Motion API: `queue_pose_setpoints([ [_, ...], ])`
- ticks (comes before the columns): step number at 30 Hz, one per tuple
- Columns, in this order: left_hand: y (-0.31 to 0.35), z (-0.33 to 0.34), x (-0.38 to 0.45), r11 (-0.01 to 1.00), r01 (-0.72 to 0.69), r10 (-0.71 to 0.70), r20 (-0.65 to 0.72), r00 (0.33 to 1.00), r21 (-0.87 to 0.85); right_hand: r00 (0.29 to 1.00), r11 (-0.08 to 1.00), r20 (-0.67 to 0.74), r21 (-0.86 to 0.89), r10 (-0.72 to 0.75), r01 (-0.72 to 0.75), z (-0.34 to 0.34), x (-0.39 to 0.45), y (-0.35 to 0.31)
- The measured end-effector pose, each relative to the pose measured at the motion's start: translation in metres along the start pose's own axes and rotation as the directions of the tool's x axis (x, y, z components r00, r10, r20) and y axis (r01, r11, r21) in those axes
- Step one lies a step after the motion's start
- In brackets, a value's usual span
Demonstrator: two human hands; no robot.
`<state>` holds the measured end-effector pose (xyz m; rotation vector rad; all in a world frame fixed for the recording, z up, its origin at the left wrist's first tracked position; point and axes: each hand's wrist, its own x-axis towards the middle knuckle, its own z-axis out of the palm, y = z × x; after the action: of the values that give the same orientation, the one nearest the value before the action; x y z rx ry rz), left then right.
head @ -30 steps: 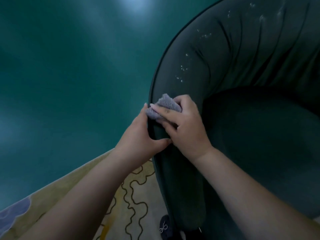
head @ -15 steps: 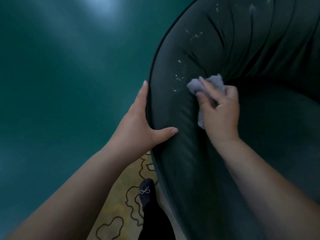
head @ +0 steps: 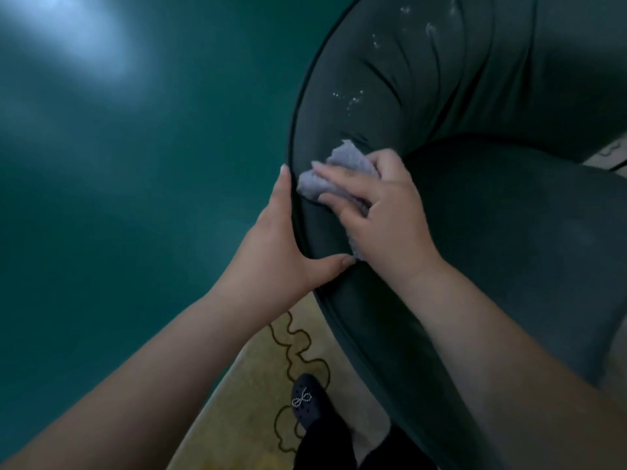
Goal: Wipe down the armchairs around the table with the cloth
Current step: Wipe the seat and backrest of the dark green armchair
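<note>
On the near-left arm of the armchair (head: 475, 232), both hands are working. Armchair: dark green, tufted back curving far right, seat cushion to the right, piped edge running along the outer rim. White specks are showing on the back padding (head: 353, 98), far of the hands.

Cloth (head: 339, 171): grey, crumpled, lying on the inner face of the arm just inside the rim; a corner is sticking up on the far side and a bit is hanging out below the palm.

Right hand (head: 383, 212): lying flat over the cloth, fingers stretched out toward the left and pressing it against the upholstery.

Left hand (head: 288, 245): bracing the arm's rim, fingers straight along the outer side, thumb lying across the top of the arm, its tip just beside the right hand; holding nothing else.

Floor (head: 135, 164): teal, glossy, filling the left, with a pale glare at far left.

Rug (head: 258, 385): yellow with a dark wavy line, lying near, under the chair's edge.

Shoe (head: 308, 401): dark clog with a beaded bow, standing on the rug.
</note>
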<state>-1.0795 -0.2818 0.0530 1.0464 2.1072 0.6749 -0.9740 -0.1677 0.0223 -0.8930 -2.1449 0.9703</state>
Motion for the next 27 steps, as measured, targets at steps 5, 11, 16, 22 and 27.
queue_pose_setpoints([
  [5,0.004,-0.008,0.012,1.0,-0.003,0.003,0.009,1.0,0.02,0.91,0.932,-0.2,0.086,0.362,-0.352,-0.012,0.0,0.022],
  [11,0.006,-0.016,0.031,0.999,-0.022,0.022,0.007,1.0,0.038,0.994,0.997,-0.076,0.007,0.082,-0.082,0.013,0.028,-0.006],
  [16,0.009,-0.03,0.044,0.999,-0.012,0.01,0.043,0.999,0.038,0.867,0.904,-0.256,0.108,0.427,-0.413,-0.007,0.018,0.031],
  [22,0.018,-0.038,0.069,0.995,-0.018,0.014,0.039,0.999,0.095,0.988,0.992,-0.095,0.058,0.12,-0.115,0.003,0.031,0.019],
  [27,0.034,-0.047,0.093,0.987,-0.011,-0.002,0.075,0.997,0.162,0.905,0.927,-0.225,0.189,0.361,-0.323,-0.007,0.037,0.033],
])
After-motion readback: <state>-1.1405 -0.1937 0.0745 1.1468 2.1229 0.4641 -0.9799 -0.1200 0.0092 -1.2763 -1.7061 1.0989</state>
